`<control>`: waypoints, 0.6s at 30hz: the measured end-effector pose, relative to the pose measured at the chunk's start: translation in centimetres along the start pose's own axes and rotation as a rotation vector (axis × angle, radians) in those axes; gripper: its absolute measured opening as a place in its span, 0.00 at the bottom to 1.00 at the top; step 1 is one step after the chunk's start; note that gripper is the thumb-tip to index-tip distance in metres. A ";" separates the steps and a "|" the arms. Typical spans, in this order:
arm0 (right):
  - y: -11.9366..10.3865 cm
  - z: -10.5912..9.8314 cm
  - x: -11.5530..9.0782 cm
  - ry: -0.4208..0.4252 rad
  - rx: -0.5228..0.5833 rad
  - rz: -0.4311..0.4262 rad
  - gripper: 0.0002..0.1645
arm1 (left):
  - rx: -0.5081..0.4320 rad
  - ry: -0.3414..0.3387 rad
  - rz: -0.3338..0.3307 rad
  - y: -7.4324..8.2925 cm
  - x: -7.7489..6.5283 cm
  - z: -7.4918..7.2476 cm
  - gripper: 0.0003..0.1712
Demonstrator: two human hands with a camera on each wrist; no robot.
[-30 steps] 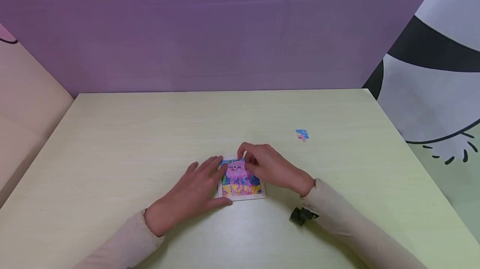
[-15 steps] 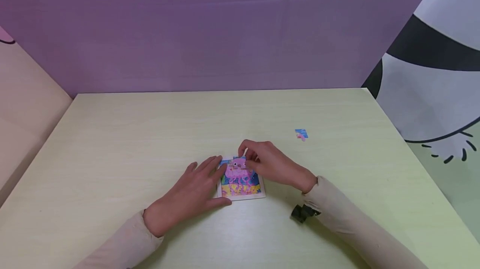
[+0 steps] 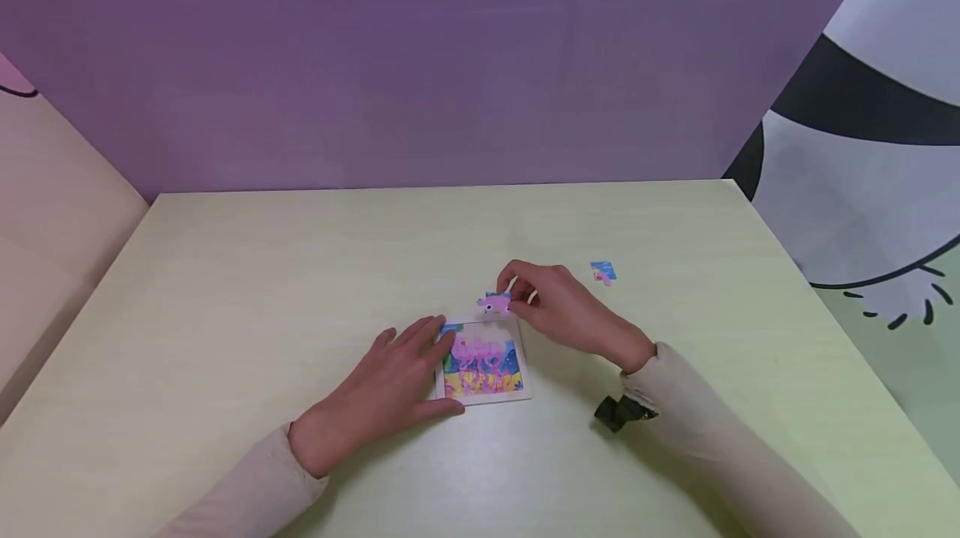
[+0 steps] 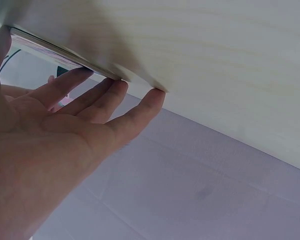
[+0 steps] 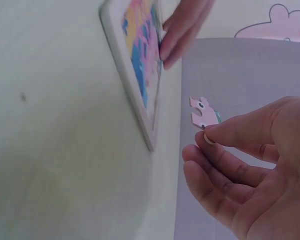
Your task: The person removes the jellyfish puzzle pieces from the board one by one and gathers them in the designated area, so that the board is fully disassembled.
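A small framed jigsaw puzzle (image 3: 483, 367) lies on the table, its picture pink, blue and yellow, with a bare pale gap along the top and upper right. Along its left side rests my left hand (image 3: 382, 392), fingers spread, with the thumb at the lower edge and a fingertip over the picture. Just beyond the frame's upper right corner, my right hand (image 3: 570, 313) pinches a pink puzzle piece (image 3: 495, 303) with printed eyes between thumb and fingers. The right wrist view shows that piece (image 5: 204, 112) held up, apart from the frame (image 5: 127, 75).
Another puzzle piece (image 3: 603, 272), blue and pink, lies on the table (image 3: 300, 255) farther back on the right. A purple wall panel (image 3: 450, 63) stands behind the table's far edge. A black strap-like item (image 3: 622, 413) hangs at the right sleeve.
My right hand has lifted the pink piece out of the puzzle's top row and carried it up and to the right. My left hand has stayed on the frame.
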State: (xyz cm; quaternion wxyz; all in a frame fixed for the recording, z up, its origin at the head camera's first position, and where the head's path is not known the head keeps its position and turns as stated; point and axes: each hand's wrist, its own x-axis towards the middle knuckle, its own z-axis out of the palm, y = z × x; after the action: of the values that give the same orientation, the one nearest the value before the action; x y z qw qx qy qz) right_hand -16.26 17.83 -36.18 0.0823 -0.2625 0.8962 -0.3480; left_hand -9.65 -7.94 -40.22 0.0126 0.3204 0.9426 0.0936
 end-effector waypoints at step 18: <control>1.9 -2.6 0.3 0.145 -0.100 0.001 0.10 | 0.007 -0.004 -0.007 0.1 -0.1 0.1 0.50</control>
State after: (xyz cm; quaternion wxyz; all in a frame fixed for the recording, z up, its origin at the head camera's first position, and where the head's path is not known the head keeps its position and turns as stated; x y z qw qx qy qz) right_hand -18.12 20.34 -35.52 0.0041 -0.2398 0.9163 -0.3206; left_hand -9.56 -7.90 -40.26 0.0137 0.3174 0.9439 0.0897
